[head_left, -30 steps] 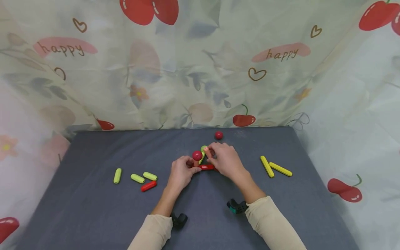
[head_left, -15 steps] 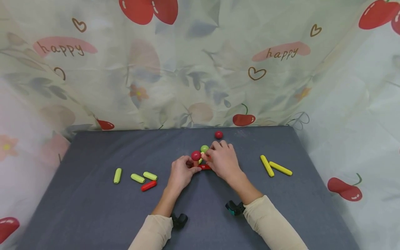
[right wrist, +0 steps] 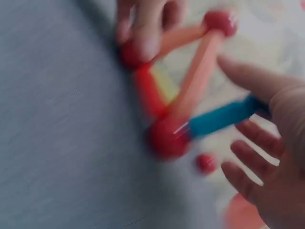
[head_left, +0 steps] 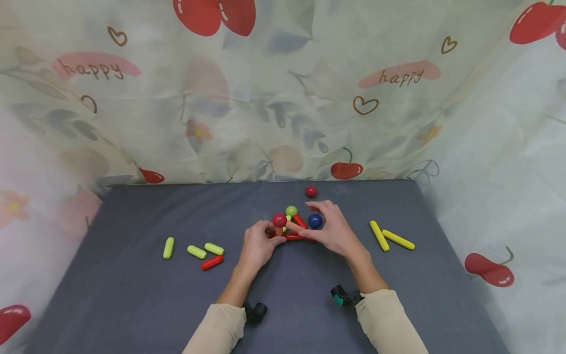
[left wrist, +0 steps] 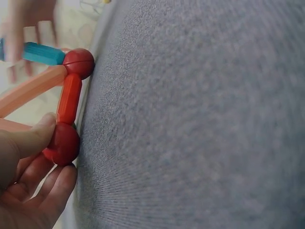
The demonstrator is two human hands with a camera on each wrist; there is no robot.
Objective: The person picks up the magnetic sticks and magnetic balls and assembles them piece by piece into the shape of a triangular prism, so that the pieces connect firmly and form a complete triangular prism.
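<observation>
In the head view my left hand [head_left: 258, 244] holds the lower left corner of a small frame of rods and balls. The left wrist view shows its thumb and fingers pinching a red ball [left wrist: 66, 144], joined by a red rod [left wrist: 69, 99] to another red ball [left wrist: 79, 63]. An orange rod [right wrist: 198, 76] slopes from that second ball up to a top red ball [head_left: 279, 220]. A blue rod [right wrist: 221, 117] also leaves it, and a blue ball [head_left: 315, 221] shows beside my right hand [head_left: 332, 227]. That hand's fingers are spread around the blue ball, gripping nothing visible.
A green ball [head_left: 291, 211] belongs to the frame's far side. A loose red ball [head_left: 311, 191] lies behind it. Light green rods [head_left: 168, 248] and a red rod [head_left: 212, 262] lie left on the dark table [head_left: 132, 305]; yellow rods [head_left: 398, 239] lie right.
My right hand has drawn back to the right and its fingers have spread. The orange rod it held now leans against the top red ball, and the blue ball has come into view. My left hand stays.
</observation>
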